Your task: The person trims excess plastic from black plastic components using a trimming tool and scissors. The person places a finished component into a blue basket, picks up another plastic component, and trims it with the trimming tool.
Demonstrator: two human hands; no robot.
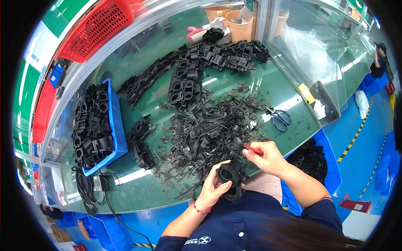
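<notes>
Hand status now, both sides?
Left hand: closed around a black plastic part.
Right hand: closed, holding a red-handled tool.

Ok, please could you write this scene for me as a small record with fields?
Left hand: holds a black hollow plastic part
Right hand: grips a slim red-handled tool; tip type unclear
Surface: glossy green tabletop
Middle: heap of loose black plastic scraps
Left side: blue perforated plastic basket filled with black plastic parts
Right of heap: blue-handled metal scissors
Far edge: tan round bucket
</notes>
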